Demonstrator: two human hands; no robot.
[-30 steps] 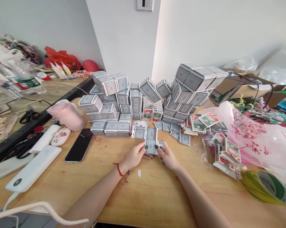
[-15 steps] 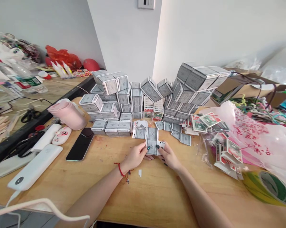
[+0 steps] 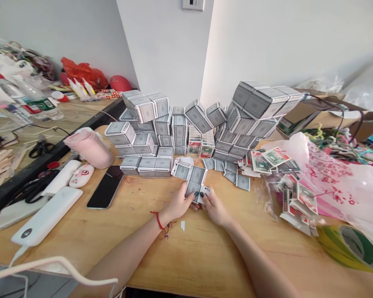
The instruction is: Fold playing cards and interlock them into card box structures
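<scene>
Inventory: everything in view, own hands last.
Held cards: several, grey, both hands
Card blocks: many, grey, stacked behind hands
Loose cards: several, grey, beyond right hand
Card boxes: many, green, red, white, right
Phone: one, black, left
Power bank: one, white, front left
Roll: one, pink, left
Tape roll: one, yellow-green, front right
Bottles: two, clear, far left
Plastic bags: several, mixed colours, both sides
Scissors: at least one, black, left
Cardboard box: one, brown, back right
Sticks: many, wood-coloured, far left
Nozzle tubes: several, white, back left
Further clutter: uncountable
Table: one, tan, under hands
Bracelet: one, red, left wrist
Left hand: one, dark nails, on held cards
Right hand: one, dark nails, on held cards
</scene>
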